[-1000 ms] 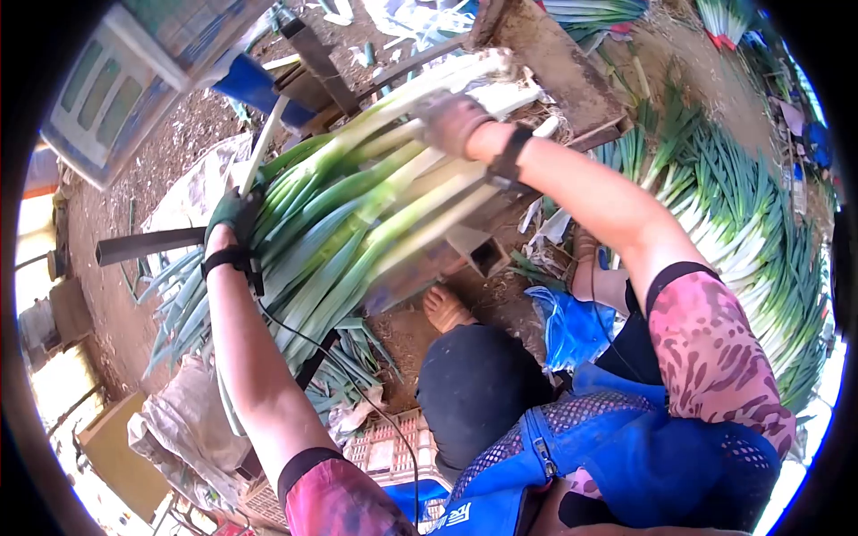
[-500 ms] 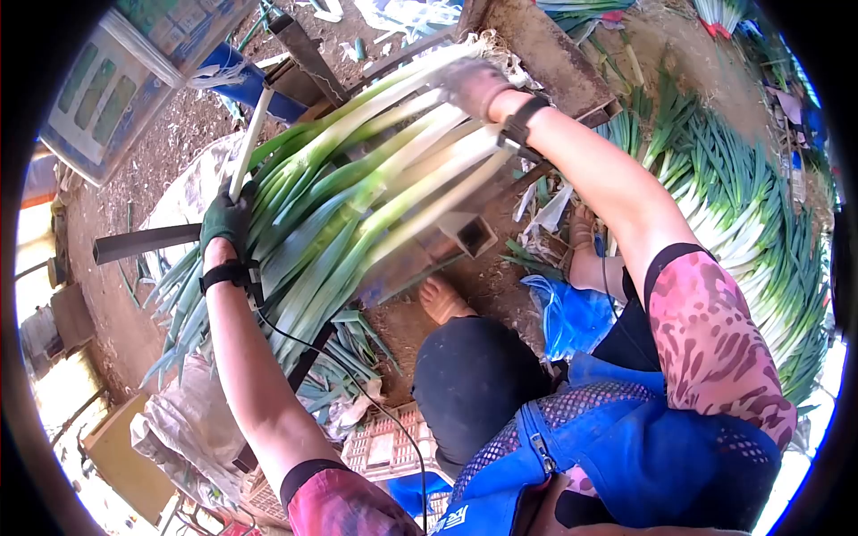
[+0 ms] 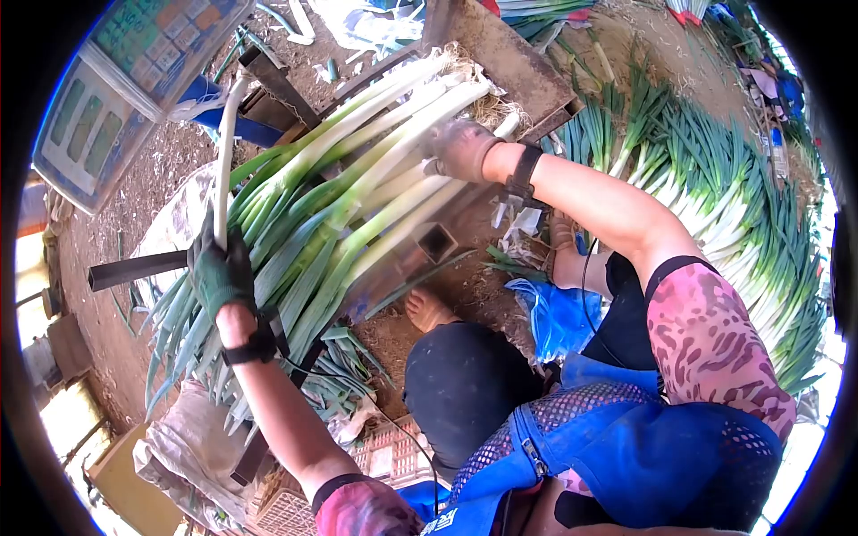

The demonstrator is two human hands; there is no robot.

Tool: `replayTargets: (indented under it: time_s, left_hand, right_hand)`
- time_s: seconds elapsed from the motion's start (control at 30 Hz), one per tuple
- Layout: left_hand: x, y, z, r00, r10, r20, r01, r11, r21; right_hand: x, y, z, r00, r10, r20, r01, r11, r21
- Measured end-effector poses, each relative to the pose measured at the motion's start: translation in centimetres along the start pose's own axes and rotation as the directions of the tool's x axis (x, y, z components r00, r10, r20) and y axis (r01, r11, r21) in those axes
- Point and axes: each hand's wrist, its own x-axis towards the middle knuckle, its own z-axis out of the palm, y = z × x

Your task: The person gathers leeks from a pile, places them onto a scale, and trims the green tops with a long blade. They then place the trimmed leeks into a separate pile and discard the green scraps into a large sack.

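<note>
A bunch of long leeks [image 3: 313, 192] lies across a metal stand, white root ends at the upper right, green leaves at the lower left. My left hand [image 3: 223, 272], in a dark green glove, is closed round a single leek [image 3: 227, 147] that points upward, beside the leafy part of the bunch. My right hand [image 3: 465, 150], in a greyish glove and blurred, rests on the white stalks near the roots. Its fingers are smeared, so their grip cannot be made out.
A rusty metal tray [image 3: 523, 76] stands beyond the roots. Many more leeks [image 3: 724, 205] lie on the ground at the right. A dark metal bar [image 3: 138, 270] sticks out at the left. Below are a pink crate [image 3: 389, 451] and a blue plastic bag [image 3: 559, 317].
My right hand has moved from the root ends down onto the nearer stalks. My left hand has shifted slightly down, still with the single leek. The whole view has shifted a little.
</note>
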Motion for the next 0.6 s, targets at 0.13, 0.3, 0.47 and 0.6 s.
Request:
replayTargets:
  time_s: [0.13,0.3,0.47,0.6]
  left_hand:
    - [-3.2,-1.7,-0.3,0.998,0.025,-0.066,-0.041,0.968,-0.247]
    - [-6.2,-0.6,-2.4,0.997,-0.078,0.006,0.074,0.921,-0.381]
    - [-7.9,0.7,-4.0,0.991,-0.092,0.101,0.135,0.784,-0.606]
    - [-9.3,2.1,-4.0,0.964,-0.033,0.263,0.186,0.791,-0.582]
  right_hand:
    - [0.7,0.3,-2.9,0.977,0.001,0.212,-0.019,0.996,0.082]
    - [4.1,3.5,-3.4,0.977,0.016,0.214,0.035,0.971,-0.236]
    - [3.5,6.0,-4.2,0.955,0.244,0.168,-0.189,0.938,-0.290]
    - [3.2,4.8,-4.8,0.950,0.271,0.158,-0.208,0.921,-0.329]
